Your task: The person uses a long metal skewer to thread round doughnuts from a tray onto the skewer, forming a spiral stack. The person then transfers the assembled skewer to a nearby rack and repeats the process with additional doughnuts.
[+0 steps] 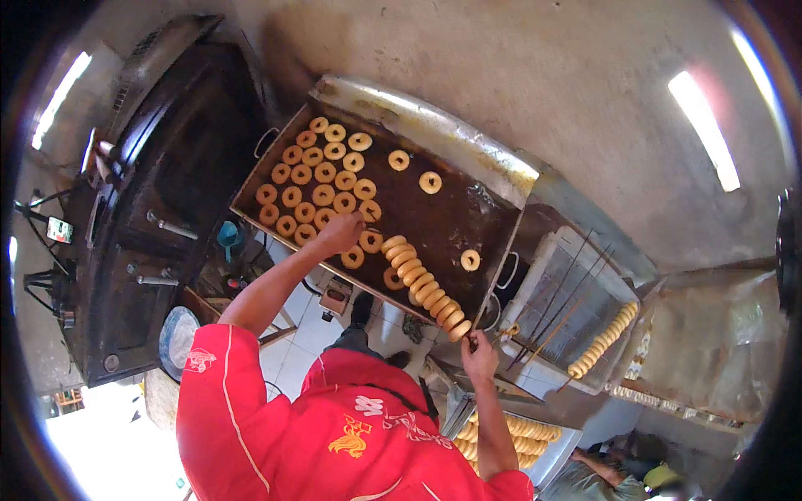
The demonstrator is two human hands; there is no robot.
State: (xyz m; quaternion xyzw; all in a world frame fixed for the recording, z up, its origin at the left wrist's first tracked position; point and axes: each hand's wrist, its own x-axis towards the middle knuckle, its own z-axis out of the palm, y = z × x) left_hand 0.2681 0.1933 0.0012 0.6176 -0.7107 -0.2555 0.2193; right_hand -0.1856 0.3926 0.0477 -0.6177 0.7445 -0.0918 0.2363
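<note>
Ring doughnuts (pixel 324 172) cover the left part of a wide rectangular frying pan (pixel 493 206) of dark oil. My right hand (pixel 479 357) is closed at the pan's near right corner, gripping the end of a thin stick. A row of golden doughnuts (pixel 424 288) is threaded along that stick, slanting up and left over the pan's near edge. My left hand (pixel 342 233) is closed above the near doughnuts, by the stick's far end; what its fingers pinch is too small to make out. A few doughnuts float apart, one doughnut (pixel 470 260) near the right wall.
To the right, a tray with a wire rack (pixel 576 292) holds long sticks and another loaded doughnut row (pixel 603 341). More doughnuts (pixel 518 438) fill a container below my right forearm. A dark metal oven (pixel 180 209) stands left, near a white bowl (pixel 178 338). Another person (pixel 597 476) is at lower right.
</note>
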